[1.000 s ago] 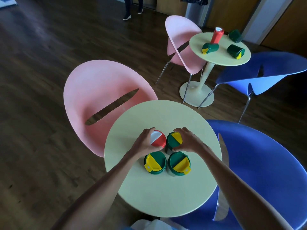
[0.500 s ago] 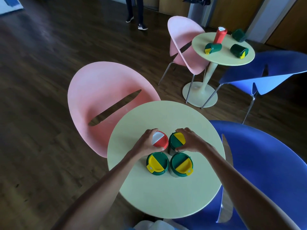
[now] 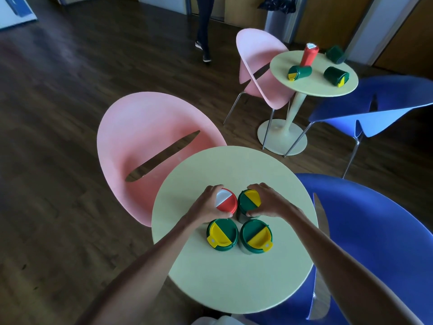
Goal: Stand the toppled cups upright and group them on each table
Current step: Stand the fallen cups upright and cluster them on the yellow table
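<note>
Both bare forearms are stretched forward and angled inward, with the left hand [image 3: 206,207] curled round the side of the red-lidded cup [image 3: 226,203] and the right hand [image 3: 269,202] curled, apparently in a grip, round the green-lidded cup [image 3: 248,202], thumbs kept nearest the body.

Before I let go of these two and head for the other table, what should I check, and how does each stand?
1. Cups on the near table upright: ok; the red cup, rear green cup, front-left green cup and front-right green cup all stand.
2. Grouping: ok, a tight two-by-two cluster.
3. Hands free: not ok; the left hand grips the red cup and the right hand grips the rear green cup.
4. Cups on the far table upright: not ok; the far red cup stands, but the far-left green cup, far-right green cup and far-back green cup lie on their sides.
5. Lids sealed: cannot tell.
</note>
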Motion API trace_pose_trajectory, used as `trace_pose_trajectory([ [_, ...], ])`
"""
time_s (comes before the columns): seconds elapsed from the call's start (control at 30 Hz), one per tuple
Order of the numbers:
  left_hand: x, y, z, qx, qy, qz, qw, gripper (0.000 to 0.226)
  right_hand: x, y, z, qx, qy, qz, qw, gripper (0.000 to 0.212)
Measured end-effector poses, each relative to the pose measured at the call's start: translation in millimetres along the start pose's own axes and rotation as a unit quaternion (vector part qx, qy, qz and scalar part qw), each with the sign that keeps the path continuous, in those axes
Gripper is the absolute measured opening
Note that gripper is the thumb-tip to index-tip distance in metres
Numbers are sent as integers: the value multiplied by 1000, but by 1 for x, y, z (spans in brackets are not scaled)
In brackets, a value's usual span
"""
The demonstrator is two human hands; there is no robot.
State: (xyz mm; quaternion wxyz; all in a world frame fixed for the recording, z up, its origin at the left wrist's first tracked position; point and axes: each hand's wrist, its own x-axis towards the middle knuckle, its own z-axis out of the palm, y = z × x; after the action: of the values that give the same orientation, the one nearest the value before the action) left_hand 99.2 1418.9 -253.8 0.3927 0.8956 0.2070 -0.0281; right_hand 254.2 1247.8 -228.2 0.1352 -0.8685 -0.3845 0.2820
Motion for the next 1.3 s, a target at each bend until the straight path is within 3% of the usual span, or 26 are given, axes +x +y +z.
trace_pose_trajectory([
  [0.6, -5, -2, 1, -15, 2, -12, 1000, 97, -1, 0, -3, 0, -21, 5, 1000, 88],
  [0.73, -28, -9, 8, -88, 78, -21, 993, 84, -20, 8, 0, 74, 48, 19, 996, 75],
  [0.83, -59, -21, 21, -140, 146, -49, 978, 78, -45, 14, 15, 139, 156, 40, 977, 61],
  [0.9, -78, -30, 31, -161, 149, -59, 974, 85, -63, 15, 32, 191, 218, 62, 955, 57],
  [0.97, -90, -35, 40, -172, 133, -59, 974, 90, -78, 17, 52, 244, 233, 87, 937, 64],
  [1.07, -98, -35, 50, -162, 97, -46, 981, 99, -94, 17, 78, 304, 189, 106, 928, 88],
  [1.3, -95, -22, 60, -164, 94, -23, 982, 90, -98, 7, 97, 275, 140, 86, 947, 105],
])
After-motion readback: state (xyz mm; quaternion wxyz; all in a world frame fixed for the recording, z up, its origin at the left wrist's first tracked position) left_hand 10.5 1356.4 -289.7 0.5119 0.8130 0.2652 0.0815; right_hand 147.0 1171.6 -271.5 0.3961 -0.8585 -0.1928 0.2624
